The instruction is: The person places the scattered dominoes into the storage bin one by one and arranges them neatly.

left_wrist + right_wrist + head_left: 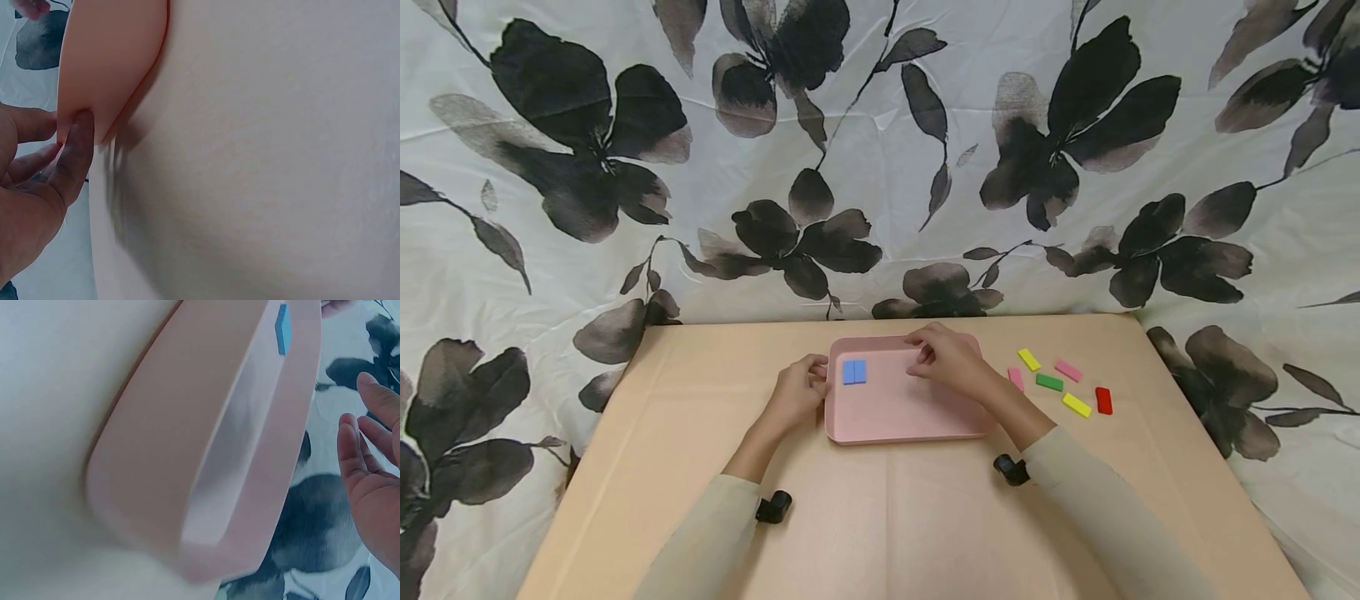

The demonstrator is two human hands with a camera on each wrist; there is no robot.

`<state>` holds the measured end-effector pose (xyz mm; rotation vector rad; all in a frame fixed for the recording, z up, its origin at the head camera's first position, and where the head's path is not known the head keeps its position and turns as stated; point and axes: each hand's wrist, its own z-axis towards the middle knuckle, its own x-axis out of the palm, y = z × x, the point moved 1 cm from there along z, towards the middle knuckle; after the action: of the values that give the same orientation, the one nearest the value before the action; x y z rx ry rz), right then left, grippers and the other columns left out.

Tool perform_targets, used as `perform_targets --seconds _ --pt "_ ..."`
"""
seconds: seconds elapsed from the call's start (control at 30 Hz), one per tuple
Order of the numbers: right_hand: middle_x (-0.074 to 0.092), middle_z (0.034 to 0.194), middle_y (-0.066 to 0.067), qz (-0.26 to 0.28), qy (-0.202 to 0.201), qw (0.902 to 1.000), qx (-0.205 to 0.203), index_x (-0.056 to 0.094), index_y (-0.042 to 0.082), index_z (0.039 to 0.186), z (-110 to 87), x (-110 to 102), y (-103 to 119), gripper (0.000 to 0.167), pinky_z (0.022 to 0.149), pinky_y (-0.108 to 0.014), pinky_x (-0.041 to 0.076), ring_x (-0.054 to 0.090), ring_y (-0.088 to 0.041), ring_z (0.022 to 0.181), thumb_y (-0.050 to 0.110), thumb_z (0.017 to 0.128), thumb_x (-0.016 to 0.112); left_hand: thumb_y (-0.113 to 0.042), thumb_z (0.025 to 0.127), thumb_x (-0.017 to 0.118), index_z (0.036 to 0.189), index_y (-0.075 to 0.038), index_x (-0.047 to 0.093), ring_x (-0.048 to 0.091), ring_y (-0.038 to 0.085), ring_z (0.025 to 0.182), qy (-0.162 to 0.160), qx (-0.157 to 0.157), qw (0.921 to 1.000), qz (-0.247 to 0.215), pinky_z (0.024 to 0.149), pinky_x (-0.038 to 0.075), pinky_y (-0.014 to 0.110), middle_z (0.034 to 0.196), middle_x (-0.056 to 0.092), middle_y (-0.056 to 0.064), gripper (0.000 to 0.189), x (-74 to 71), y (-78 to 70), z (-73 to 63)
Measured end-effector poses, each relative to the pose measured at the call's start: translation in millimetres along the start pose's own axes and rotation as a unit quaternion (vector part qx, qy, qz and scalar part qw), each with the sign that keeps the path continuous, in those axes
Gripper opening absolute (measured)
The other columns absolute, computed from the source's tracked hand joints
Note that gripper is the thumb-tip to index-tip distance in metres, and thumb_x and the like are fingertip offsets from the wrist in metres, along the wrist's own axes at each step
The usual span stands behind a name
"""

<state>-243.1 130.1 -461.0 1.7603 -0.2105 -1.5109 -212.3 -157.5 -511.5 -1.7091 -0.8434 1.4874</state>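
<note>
A shallow pink tray (887,421) lies on the table, with two small blue blocks (853,372) side by side in its upper left part. At the tray's left side, my left hand (797,390) pinches the rim; the left wrist view shows the thumb (76,147) against the outer wall and fingers at the edge. My right hand (951,358) hovers over the right half of the tray, fingers loosely bent and nothing between them. From the right wrist, the same hand (375,462) appears beyond the tray wall, with thumb and fingers apart.
Right of the tray lie several loose blocks: a green one (1049,382), a red one (1103,401), two yellow ones (1077,406) and two pink ones (1068,371). A floral cloth (925,167) hangs behind the table's (865,517) back edge.
</note>
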Motion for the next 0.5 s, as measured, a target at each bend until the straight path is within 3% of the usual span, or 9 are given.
perform_targets --seconds 0.5 --pt "0.063 0.119 -0.015 0.014 -0.072 0.9970 0.027 0.066 0.007 0.131 -54.9 -45 -38 0.047 0.093 -0.046 0.060 0.065 -0.024 0.099 0.013 0.087 0.083 0.001 0.092 0.068 0.135 0.005 0.059 0.068 0.028 0.101 -0.002 0.000 0.9999 0.015 0.087 0.059 0.038 0.113 0.067 0.017 0.044 -0.7 -1.7 -2.1"
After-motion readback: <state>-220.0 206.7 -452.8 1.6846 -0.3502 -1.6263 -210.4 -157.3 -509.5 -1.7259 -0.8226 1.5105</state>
